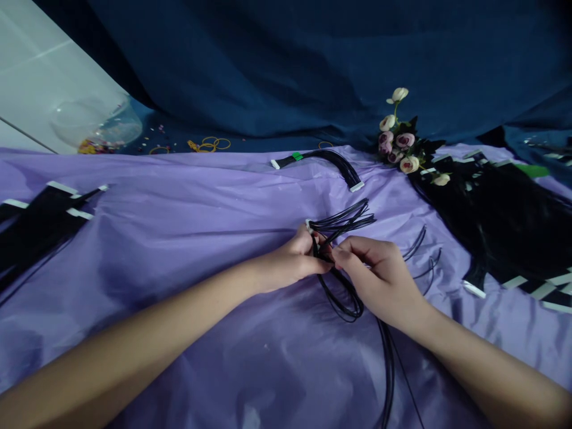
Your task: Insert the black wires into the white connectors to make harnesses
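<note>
Near the middle of the purple cloth (201, 202), my left hand (290, 262) is closed around a bundle of thin black wires (342, 220). A small white connector (308, 225) shows just above its fingers, and loose wire ends fan out to the right. My right hand (379, 274) pinches black wires close beside the left fingertips; its exact grip is partly hidden. Wire loops (344, 304) hang below both hands, and longer wires (386, 357) trail down toward me. Beyond the hands lies a finished-looking black wire harness (330, 158) with white end connectors and a green band.
Piles of black wires with white connectors lie at the left (40, 232) and right (522, 220). Artificial flowers (397, 143) stand at the back edge. Rubber bands (214, 143) and a clear plastic bowl (116, 128) lie before a dark blue curtain (277, 65).
</note>
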Motion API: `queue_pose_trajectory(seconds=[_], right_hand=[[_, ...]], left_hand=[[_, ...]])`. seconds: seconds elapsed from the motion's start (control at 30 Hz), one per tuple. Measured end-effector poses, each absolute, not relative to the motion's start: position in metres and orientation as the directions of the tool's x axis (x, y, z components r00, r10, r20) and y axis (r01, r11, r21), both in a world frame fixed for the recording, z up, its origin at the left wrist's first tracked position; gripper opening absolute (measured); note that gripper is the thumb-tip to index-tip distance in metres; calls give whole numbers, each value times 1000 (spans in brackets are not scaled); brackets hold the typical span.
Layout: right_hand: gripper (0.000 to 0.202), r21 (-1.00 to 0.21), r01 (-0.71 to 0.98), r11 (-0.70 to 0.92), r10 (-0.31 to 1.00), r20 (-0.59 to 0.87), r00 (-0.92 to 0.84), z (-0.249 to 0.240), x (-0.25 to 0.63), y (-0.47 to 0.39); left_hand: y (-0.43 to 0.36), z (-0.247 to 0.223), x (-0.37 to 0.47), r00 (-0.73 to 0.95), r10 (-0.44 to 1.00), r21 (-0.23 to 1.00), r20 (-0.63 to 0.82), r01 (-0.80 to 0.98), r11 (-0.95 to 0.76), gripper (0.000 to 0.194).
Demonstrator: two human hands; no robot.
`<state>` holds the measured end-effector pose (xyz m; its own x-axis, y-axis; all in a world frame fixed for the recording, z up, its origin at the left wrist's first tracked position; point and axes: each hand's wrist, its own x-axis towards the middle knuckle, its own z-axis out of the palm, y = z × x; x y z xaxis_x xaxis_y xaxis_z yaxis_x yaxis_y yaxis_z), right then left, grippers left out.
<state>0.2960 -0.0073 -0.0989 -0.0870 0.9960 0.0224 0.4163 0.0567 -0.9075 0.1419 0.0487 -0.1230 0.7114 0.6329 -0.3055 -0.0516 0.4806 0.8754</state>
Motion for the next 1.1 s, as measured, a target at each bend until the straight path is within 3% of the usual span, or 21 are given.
queue_pose_trajectory(seconds=[0.4,0.53,0.6,0.7,0.83,0.93,1.1], right_hand=[[29,-971,175,-161,964,-192,-182,-102,293,-1],[30,-974,185,-134,973,-164,-163,-102,293,-1],[30,-957,288,-33,986,-78,-145,-102,293,-2],[27,-774,586,242,970,181,-161,-104,295,-4],[11,-284,836,468,794,550,-258,-108,298,-3],[16,-94,856,509,703,618,-351,-111,303,1],[19,20,802,597,629,609,-483,-112,310,7]], left_hand=[[50,-123,142,718,631,911,-294,11,412,42],[51,-122,141,715,635,920,-293,29,391,40],[51,-122,141,717,631,914,-298,24,404,39],[50,-123,142,726,624,902,-288,-14,432,42],[51,-122,143,735,622,905,-269,-29,425,46],[52,-121,142,725,634,930,-270,24,368,48],[52,-119,140,715,633,923,-298,47,381,57]])
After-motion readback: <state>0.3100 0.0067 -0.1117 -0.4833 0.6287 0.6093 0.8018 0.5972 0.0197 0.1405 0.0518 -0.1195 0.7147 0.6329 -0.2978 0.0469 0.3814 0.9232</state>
